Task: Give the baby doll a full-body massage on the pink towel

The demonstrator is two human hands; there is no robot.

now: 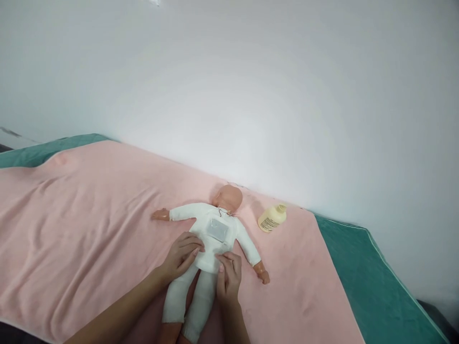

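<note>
A baby doll (206, 215) in a white outfit lies with its head toward the wall and its arms spread. It seems to be face down, with a grey rectangular panel (217, 230) on its upper back. White material (207, 262) wraps its hips; whether it is a diaper or a shirt hem I cannot tell. At the left side of the waist, my left hand (182, 254) has its fingers bent and closed on the white material. My right hand (229, 274) pinches the material's right side. The fingertips partly cover both edges.
A pale yellow bottle (272, 218) with dark print stands right of the doll's head. Under everything lies a pink blanket (107, 205), wrinkled at the left, over a green sheet (353, 267). A white wall (251, 95) rises directly behind.
</note>
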